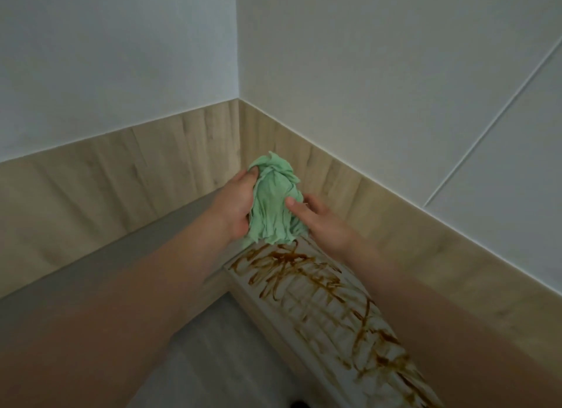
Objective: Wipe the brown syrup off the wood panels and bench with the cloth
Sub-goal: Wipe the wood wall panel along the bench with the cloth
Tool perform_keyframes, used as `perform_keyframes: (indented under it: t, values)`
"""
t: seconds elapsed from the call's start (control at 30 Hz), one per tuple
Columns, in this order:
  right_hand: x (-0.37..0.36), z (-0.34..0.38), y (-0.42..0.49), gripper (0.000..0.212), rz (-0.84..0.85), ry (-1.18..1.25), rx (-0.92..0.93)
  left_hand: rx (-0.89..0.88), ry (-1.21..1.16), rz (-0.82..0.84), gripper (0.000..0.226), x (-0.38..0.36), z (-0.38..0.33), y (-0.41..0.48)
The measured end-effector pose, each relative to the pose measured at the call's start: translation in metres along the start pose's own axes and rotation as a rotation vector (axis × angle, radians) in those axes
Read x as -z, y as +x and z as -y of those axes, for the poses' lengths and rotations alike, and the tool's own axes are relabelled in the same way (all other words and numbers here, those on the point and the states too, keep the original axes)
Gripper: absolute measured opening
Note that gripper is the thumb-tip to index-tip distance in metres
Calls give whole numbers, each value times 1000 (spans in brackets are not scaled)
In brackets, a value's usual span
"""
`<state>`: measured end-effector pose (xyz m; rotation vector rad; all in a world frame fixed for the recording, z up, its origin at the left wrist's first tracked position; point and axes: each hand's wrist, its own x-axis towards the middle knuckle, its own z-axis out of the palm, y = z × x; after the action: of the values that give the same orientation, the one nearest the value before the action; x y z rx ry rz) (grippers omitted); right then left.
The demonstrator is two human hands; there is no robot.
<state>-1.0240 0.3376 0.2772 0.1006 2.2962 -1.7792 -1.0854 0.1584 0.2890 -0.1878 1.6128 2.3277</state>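
the cloth (273,207) is bunched up, held above the far end of the bench (273,304), near the corner of the panels (152,170). soft, light and limp, it likely works best wadded in the palm. the left hand (240,201) grips its side; the right hand (322,219) pinches it, thumb in front. syrup (304,274) streaks the bench top.

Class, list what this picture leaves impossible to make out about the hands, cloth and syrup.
Head view: fingertips of the left hand, buried in the green cloth.
Head view: where the syrup ends, hidden under the cloth and right forearm.
Head view: bench near end, cut off by bottom edge.
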Motion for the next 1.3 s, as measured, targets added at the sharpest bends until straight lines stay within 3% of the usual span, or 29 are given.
perform_keyframes:
  t: [0.1, 0.23, 0.33, 0.43, 0.5, 0.63, 0.7, 0.73, 0.77, 0.83, 0.87, 0.93, 1.0, 1.07, 1.13, 1.23, 1.3]
  values:
    - [1, 8, 41, 51, -39, -18, 78, -4, 102, 5, 32, 4, -17, 37]
    - [24, 6, 98, 20, -144, 467, 33, -46, 442, -75, 31, 18, -32, 88]
    - [47, 5, 138, 25, -186, 592, 23, -48, 602, -160, 39, 18, -46, 130]
    - [64, 7, 175, 31, -217, 683, 2, -22, 537, -176, 35, 6, -64, 162]
    - [77, 13, 196, 33, -247, 619, -2, -6, 383, -179, 36, -4, -76, 181]
    - [101, 23, 222, 59, -257, 401, 32, 58, 251, -65, 54, -23, -97, 221]
    - [112, 27, 232, 64, -255, 275, 99, 56, 253, 70, 41, -32, -105, 239]
    - [119, 31, 243, 62, -280, 204, 124, 55, 256, 158, 24, -36, -111, 253]
    - [123, 35, 248, 54, -287, 119, 141, 59, 265, 250, 22, -39, -116, 261]
    - [125, 41, 257, 23, -285, -59, 115, 110, 314, 389, 52, -43, -121, 285]
    - [124, 43, 260, 24, -248, -163, 96, 121, 355, 401, 59, -45, -123, 294]
    - [119, 43, 266, 45, -203, -427, 71, 91, 495, 359, 55, -43, -122, 323]
    - [113, 40, 275, 31, -245, -612, 87, 16, 731, 291, 42, -37, -122, 347]
    - [107, 41, 285, 23, -366, -547, 80, -79, 1002, 325, 41, -25, -125, 370]
    - [100, 49, 290, 22, -463, -370, 58, -117, 1103, 437, 43, -18, -124, 386]
    - [89, 57, 305, 18, -626, -216, 12, -120, 1115, 580, 45, -18, -131, 406]
    - [84, 63, 314, 15, -740, -180, -22, 12, 946, 632, 33, -23, -140, 417]
